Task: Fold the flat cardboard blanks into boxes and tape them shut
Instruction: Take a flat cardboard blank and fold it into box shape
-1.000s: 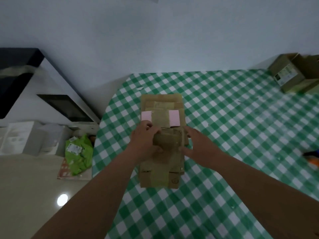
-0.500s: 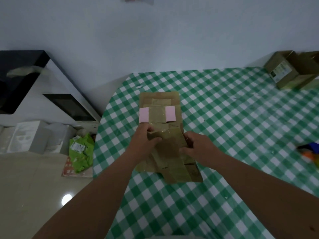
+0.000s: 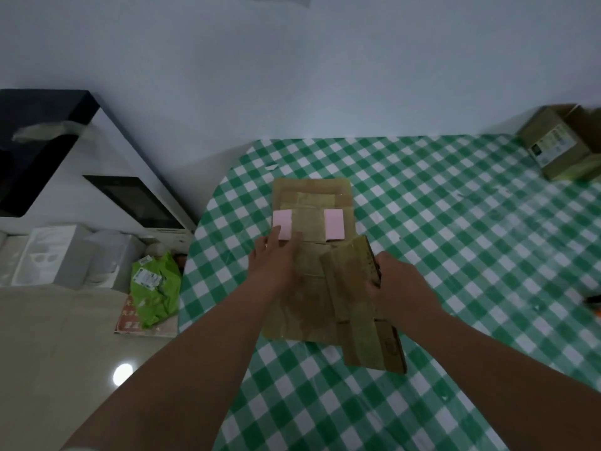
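A stack of flat cardboard blanks [image 3: 312, 203] lies near the left edge of the green-checked table [image 3: 455, 255]; its top sheet carries old tape and two pink labels. My right hand [image 3: 395, 284] grips the right edge of one flat blank [image 3: 354, 304] and holds it tilted, half off the stack toward the right. My left hand [image 3: 274, 258] rests flat on the stack, fingers straight and reaching to the left pink label.
A folded brown box [image 3: 559, 144] stands at the table's far right. Left of the table, on the floor, sit a green bag [image 3: 156, 288], white boxes [image 3: 65, 255] and a black-and-white cabinet [image 3: 81, 164]. Something orange [image 3: 596, 304] shows at the right edge.
My right hand has pulled the top blank off the stack and swung it right and toward me. My left hand let go of it and went flat on the stack.
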